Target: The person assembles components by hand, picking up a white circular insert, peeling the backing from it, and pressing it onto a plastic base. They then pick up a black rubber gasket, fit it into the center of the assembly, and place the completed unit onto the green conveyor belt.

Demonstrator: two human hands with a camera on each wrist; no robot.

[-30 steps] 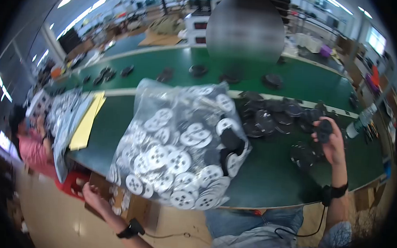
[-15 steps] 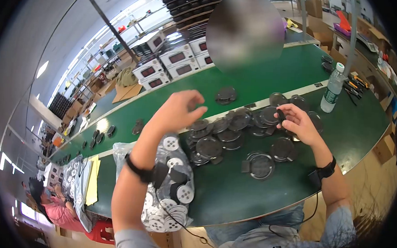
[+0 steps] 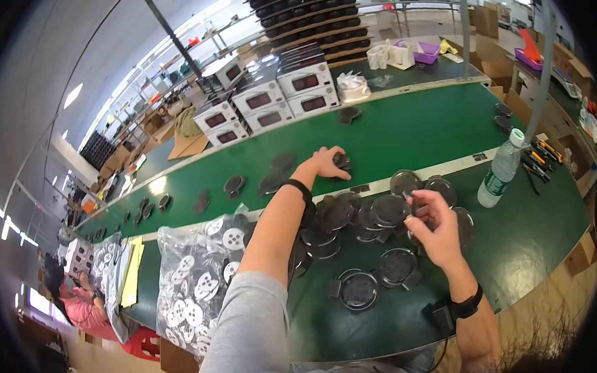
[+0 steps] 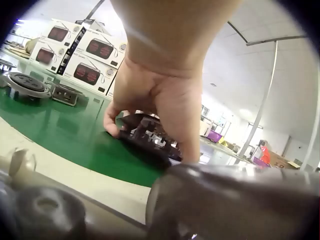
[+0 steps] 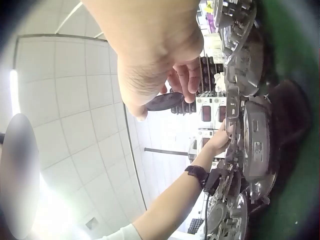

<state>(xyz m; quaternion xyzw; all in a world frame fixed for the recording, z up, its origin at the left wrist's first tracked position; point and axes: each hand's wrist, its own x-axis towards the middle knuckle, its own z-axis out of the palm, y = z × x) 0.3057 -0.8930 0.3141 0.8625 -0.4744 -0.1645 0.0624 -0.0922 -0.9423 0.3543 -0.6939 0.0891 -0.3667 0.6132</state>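
On the green belt, my left hand (image 3: 327, 164) curls its fingers over a dark round part (image 3: 341, 162). The left wrist view shows that hand (image 4: 160, 100) gripping the dark part (image 4: 150, 135), whose underside has small fittings. My right hand (image 3: 438, 227), above the near table, pinches a thin black disc (image 5: 165, 101) between thumb and fingers, seen edge-on in the right wrist view. Beneath and beside the right hand lies a pile of dark round parts (image 3: 388, 210) with clear rims. Two similar parts (image 3: 358, 289) lie nearer the front edge.
A clear bag of white discs (image 3: 188, 295) lies left of my left arm. A water bottle (image 3: 500, 171) stands at the right beside orange-handled tools (image 3: 544, 155). Boxes (image 3: 259, 100) are stacked behind the belt. Another person (image 3: 83, 303) sits at the far left.
My left hand has moved from low beside the bag, up across the table, and onto the belt, where it takes hold of a dark part. The right hand keeps its disc. The view has shifted.
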